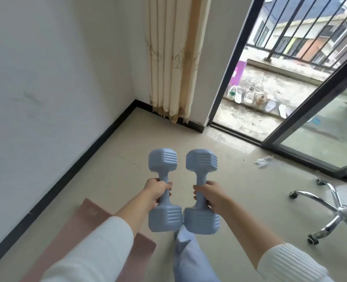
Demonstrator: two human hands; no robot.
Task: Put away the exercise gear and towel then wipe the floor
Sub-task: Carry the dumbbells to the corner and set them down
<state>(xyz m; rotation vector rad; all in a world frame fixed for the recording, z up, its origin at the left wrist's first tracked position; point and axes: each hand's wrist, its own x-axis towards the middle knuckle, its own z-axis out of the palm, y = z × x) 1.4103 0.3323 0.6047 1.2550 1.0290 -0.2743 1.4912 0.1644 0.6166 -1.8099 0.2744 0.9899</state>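
Observation:
I hold two pale blue dumbbells upright side by side above the floor. My left hand point(157, 191) grips the handle of the left dumbbell point(163, 161), and my right hand point(208, 193) grips the handle of the right dumbbell point(201, 162). A pink exercise mat point(83, 222) lies on the beige tiled floor point(240, 190) under my left arm, its near part hidden by my white sleeve. No towel shows in the view.
A white wall with a black skirting board runs along the left. A beige curtain point(172, 58) hangs in the corner. The sliding glass door point(315, 110) stands open onto a balcony with shoes. Crumpled paper point(263, 160) lies near the door. An office chair base point(331, 210) stands at right.

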